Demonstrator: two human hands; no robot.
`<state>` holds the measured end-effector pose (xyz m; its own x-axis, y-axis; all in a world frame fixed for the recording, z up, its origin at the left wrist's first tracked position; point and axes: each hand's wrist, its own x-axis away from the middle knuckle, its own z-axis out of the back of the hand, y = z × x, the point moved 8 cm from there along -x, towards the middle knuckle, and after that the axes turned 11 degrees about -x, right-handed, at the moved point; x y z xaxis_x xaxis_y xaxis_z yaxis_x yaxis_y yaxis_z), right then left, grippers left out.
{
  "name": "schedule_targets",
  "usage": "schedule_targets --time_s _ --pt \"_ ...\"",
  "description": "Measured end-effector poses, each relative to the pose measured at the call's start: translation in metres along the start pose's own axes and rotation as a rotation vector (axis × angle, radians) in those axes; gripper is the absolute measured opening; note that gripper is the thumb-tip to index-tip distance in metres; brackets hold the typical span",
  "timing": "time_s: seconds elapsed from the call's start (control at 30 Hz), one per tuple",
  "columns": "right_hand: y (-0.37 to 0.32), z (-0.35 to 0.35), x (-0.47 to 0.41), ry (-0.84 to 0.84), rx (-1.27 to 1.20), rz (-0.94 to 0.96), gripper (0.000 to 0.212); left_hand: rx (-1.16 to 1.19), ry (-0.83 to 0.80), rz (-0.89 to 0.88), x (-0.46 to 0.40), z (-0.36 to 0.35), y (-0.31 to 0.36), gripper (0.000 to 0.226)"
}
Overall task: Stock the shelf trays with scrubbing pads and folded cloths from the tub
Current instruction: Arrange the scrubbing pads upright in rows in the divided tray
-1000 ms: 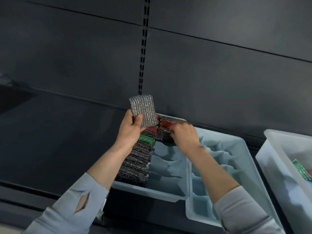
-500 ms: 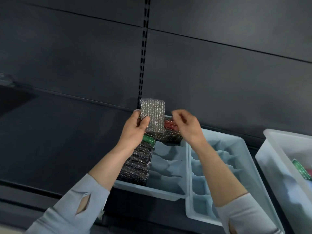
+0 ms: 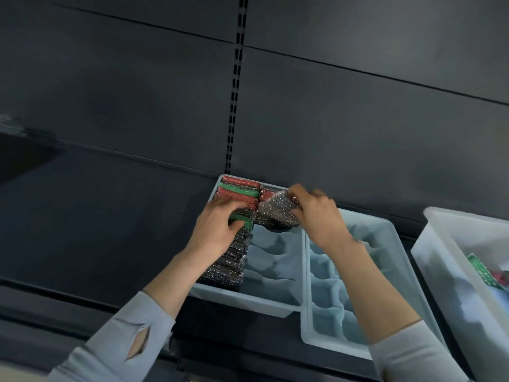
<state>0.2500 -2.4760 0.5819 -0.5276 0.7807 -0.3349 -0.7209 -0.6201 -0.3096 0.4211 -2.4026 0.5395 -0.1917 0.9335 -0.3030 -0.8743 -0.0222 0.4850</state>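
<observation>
Under the fingers of the right hand (image 3: 316, 216) a silver scrubbing pad (image 3: 276, 212) sits tilted over the far end of the left tray (image 3: 248, 299), in its right-hand column of slots. The thumb and fingertips curl onto the pad's right edge and pinch it; motion blur hides how the individual fingers lie. Just past those fingers, toward the back wall (image 3: 358, 119), a red pad (image 3: 265, 193) stands in the same column.

Beside it, the left hand (image 3: 217, 227) rests on the left column of pads (image 3: 230, 260), its fingers bent over the top of a green pad (image 3: 243, 223) and touching it. Whether they grip that pad or only press on it cannot be told. Beyond these fingers, more red and green pads (image 3: 239, 188) stand on edge up to the tray's far wall. Below the palm, a packed row of dark silver pads runs to the near wall.

To the right of the right wrist lies the right tray (image 3: 396, 244), its divided slots bare blue plastic. Further right stands a white tub (image 3: 440, 271), with a green pad (image 3: 480, 271) showing inside it among blurred items. Both forearms wear pale grey sleeves (image 3: 115, 346).
</observation>
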Motion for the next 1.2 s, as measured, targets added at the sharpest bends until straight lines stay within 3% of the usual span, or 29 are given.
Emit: schedule_targets --time_s 0.1,0.23,0.4,0.57,0.8,1.0,1.2 --pt "-0.016 -0.023 -0.006 -0.117 0.214 0.079 0.059 -0.097 -0.004 -0.046 0.004 -0.005 -0.001 0.037" --pt "-0.018 -0.062 -0.009 -0.25 0.303 0.045 0.06 -0.148 -0.006 -0.07 0.007 -0.004 -0.001 0.036" --pt "0.003 -0.043 -0.006 -0.009 0.08 -0.036 0.036 -0.203 -0.017 -0.116 0.01 -0.006 0.0 0.037" --pt "0.006 -0.046 0.0 -0.056 0.03 -0.049 0.022 -0.209 -0.019 -0.122 0.009 -0.005 0.002 0.035" --pt "0.031 0.021 0.021 0.126 0.027 -0.039 0.022 -0.263 -0.079 -0.147 0.002 -0.005 0.024 0.035" --pt "0.111 0.138 0.088 0.261 0.119 -0.124 0.022 -0.163 -0.047 -0.224 -0.005 -0.018 0.125 0.034" --pt "0.252 0.218 0.193 0.135 0.131 -0.35 0.03 0.024 -0.014 -0.359 0.01 -0.091 0.283 0.031"
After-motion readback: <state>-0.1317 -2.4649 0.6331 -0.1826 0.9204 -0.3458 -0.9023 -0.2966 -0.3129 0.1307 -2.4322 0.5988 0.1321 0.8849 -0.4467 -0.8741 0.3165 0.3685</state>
